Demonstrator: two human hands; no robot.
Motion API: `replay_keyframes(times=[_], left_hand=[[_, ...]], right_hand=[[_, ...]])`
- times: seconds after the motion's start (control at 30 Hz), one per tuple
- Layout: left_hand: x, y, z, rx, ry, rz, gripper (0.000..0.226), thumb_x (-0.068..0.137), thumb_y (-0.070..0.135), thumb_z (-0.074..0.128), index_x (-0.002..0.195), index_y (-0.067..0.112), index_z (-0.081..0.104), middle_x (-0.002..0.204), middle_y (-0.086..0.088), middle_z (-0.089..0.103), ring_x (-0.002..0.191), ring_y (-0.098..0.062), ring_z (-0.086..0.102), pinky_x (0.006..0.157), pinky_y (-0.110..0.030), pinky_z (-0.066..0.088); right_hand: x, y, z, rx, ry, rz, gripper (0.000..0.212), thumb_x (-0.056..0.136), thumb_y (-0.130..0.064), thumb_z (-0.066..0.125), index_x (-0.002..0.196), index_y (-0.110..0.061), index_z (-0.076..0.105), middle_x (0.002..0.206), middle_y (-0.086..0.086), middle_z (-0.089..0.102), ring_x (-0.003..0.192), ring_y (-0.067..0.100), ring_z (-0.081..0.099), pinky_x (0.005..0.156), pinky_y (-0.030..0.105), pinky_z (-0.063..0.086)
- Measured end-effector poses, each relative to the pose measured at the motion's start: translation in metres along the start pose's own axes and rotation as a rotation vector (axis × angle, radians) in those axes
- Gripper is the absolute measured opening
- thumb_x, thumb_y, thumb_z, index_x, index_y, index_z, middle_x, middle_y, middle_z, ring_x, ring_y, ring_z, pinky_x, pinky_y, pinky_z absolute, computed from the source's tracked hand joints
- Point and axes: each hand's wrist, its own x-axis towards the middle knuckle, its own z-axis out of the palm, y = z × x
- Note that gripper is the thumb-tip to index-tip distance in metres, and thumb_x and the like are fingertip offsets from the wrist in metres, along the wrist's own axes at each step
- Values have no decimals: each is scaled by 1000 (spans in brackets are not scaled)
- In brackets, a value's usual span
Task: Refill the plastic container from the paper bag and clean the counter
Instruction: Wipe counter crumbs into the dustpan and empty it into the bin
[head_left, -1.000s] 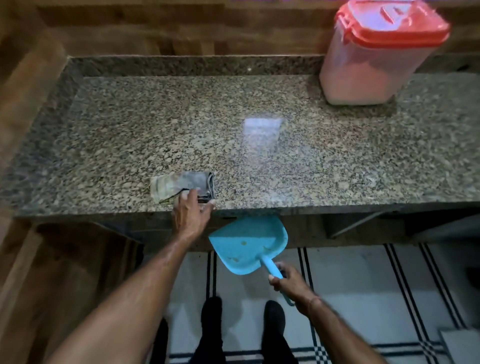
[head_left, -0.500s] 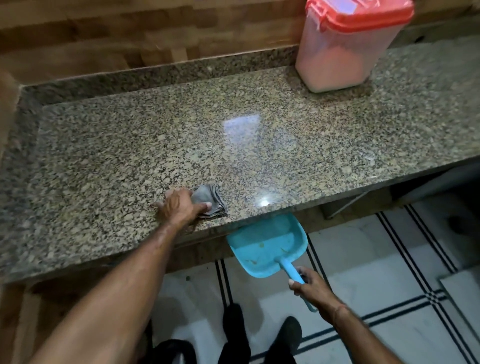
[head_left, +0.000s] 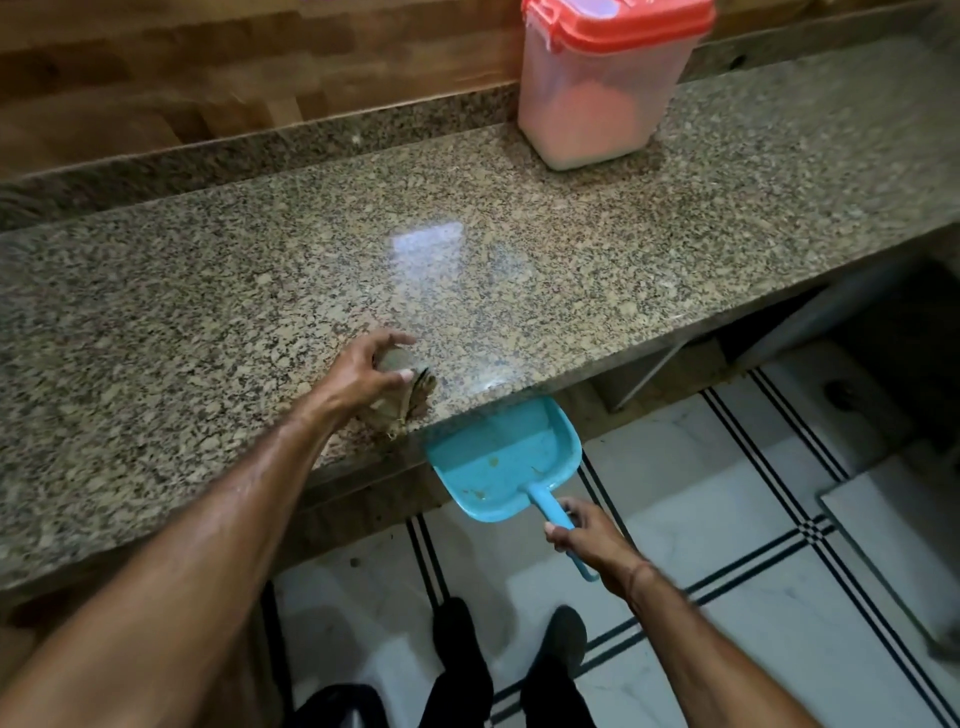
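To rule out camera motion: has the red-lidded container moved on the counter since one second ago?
No. The container stays by the counter's back ledge; only the camera turned.

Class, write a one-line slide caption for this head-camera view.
Left hand grips a cloth at the counter edge; right hand holds a blue dustpan just below it.

Left hand curled, right hand gripping

A clear plastic container is capped by a red lid, and a speckled brown-grey granite counter is seen. A turquoise plastic dustpan is shown above white floor tiles lined in black.
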Motion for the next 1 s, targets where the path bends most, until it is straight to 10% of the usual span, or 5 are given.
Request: replay_keyframes(times=[0.5,0.67,0.83,0.93,1.0], left_hand=[[25,8,30,197,388,61,28,86,47,74,96,22,70,99,-1,72,89,-18,69,75,-37,60],[36,-22,37,588,555,-90,49,90,49,66,135,33,52,139,-11,50,119,-29,50,89,-39,39],[42,-56,73,810,184,65,68,100,56,44,159,29,20,169,-9,12,154,-35,16,120,-54,11],[40,-64,81,672,350,89,56,105,29,46,156,27,23,156,-17,41,132,-39,51,85,-43,57],[34,-61,79,666,489,159,54,94,9,61,143,20,42,141,-17,48,108,-28,57,61,-27,48]], right_hand=[[-11,24,-18,66,42,36,17,96,-15,67,112,-19,65,111,13,67,88,15,64,85,31,56],[-10,33,-23,73,68,39,18,95,-15,68,112,-20,66,108,13,69,86,15,65,78,26,55],[-7,43,-26,83,68,50,17,95,-13,68,111,-17,66,99,9,67,84,16,63,79,29,56],[-4,48,-30,86,68,60,18,94,-12,68,111,-17,66,94,7,65,81,15,61,79,31,54],[-3,48,-32,107,75,66,19,94,-12,68,112,-18,66,94,7,65,82,15,61,78,30,54]])
